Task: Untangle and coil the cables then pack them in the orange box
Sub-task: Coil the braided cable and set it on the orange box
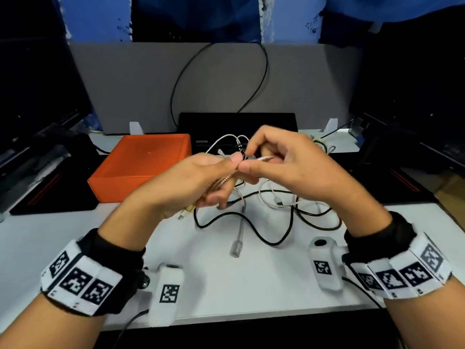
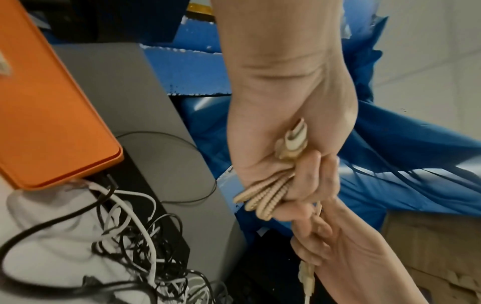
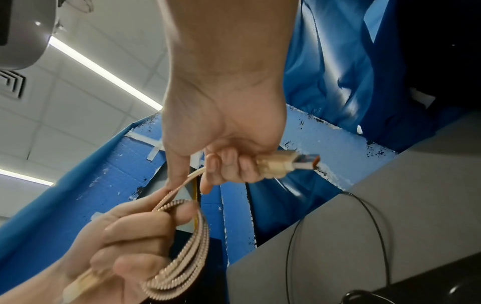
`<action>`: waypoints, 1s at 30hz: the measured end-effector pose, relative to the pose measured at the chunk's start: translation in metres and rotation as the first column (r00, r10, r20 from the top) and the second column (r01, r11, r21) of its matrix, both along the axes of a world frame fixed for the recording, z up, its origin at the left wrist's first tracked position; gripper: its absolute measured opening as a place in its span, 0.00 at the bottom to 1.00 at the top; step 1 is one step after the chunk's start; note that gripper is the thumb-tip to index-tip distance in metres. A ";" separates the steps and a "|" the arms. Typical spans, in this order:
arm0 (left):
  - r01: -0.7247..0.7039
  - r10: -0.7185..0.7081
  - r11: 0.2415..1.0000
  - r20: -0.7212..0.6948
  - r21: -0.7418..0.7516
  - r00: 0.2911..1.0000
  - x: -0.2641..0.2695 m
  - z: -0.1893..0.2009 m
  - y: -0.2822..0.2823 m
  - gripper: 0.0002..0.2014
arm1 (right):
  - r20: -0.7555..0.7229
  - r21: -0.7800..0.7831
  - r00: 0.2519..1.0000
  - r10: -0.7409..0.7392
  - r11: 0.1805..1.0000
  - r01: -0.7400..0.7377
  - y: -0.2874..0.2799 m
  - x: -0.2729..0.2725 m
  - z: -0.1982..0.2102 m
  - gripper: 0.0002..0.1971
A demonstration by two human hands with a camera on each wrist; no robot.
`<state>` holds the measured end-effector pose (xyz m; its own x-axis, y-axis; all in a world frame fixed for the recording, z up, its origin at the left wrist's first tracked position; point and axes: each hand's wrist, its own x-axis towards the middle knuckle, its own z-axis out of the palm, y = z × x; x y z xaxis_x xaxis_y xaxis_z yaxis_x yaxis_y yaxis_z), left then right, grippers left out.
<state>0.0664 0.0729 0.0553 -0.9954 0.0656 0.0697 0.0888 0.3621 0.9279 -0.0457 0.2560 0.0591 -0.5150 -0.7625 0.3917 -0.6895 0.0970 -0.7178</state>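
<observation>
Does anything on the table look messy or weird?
Yes: the pile of black and white cables is knotted together on the table, not coiled. The orange box is shut. The pink ribbed cable looks tidy, looped in the left hand.

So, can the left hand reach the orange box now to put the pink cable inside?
Probably not yet. The left hand is near the orange box with nothing between, but the box looks closed, and the right hand holds the free end of the pink cable, coil unfinished.
</observation>
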 end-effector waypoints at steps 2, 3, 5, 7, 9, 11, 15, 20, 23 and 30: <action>0.064 -0.054 0.980 -0.057 0.189 0.997 -0.004 -0.004 -0.003 0.24 | -0.047 0.004 0.999 0.007 1.000 -0.007 0.000 -0.003 -0.001 0.11; 0.081 -0.064 0.962 -0.074 0.261 0.995 -0.006 -0.006 -0.003 0.21 | -0.063 0.022 0.998 0.023 1.000 -0.022 -0.001 -0.003 -0.004 0.12; 0.119 -0.090 0.919 -0.092 0.376 0.992 -0.008 -0.010 0.000 0.17 | -0.071 0.029 0.996 0.056 0.998 -0.054 -0.006 -0.001 -0.009 0.15; 0.159 -0.128 0.856 -0.098 0.491 0.987 -0.009 -0.013 0.004 0.14 | -0.049 0.001 0.998 0.044 0.999 -0.044 -0.010 0.003 -0.011 0.15; 0.191 -0.168 0.779 -0.095 0.597 0.981 -0.009 -0.014 0.009 0.15 | -0.009 -0.023 0.999 0.033 0.999 -0.033 -0.012 0.005 -0.012 0.15; 0.197 -0.195 0.718 -0.079 0.668 0.978 -0.009 -0.014 0.015 0.18 | 0.068 -0.022 0.997 0.033 0.999 -0.032 -0.012 0.005 -0.013 0.18; 0.152 -0.163 0.701 -0.051 0.696 0.985 -0.011 -0.014 0.017 0.21 | 0.251 -0.087 0.961 0.115 0.992 -0.096 -0.011 0.007 -0.012 0.27; 0.029 -0.007 0.819 -0.041 0.573 0.999 -0.012 -0.014 0.011 0.19 | 0.202 -0.055 0.964 0.173 0.985 -0.166 -0.016 0.010 -0.011 0.20; -0.078 0.121 0.925 -0.094 0.371 0.988 -0.011 -0.010 0.011 0.18 | 0.202 -0.065 0.970 0.139 0.990 -0.128 -0.015 0.011 -0.012 0.20; -0.261 0.302 0.952 -0.336 0.161 0.892 -0.014 -0.012 0.018 0.16 | 0.541 -0.251 0.823 0.175 0.967 -0.041 -0.023 0.016 -0.015 0.23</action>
<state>0.0528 0.0911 0.0437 -0.8795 -0.2422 0.4098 0.3265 0.3195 0.8896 -0.0293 0.2335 0.0442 -0.6143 -0.7557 0.2272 -0.1641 -0.1592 -0.9735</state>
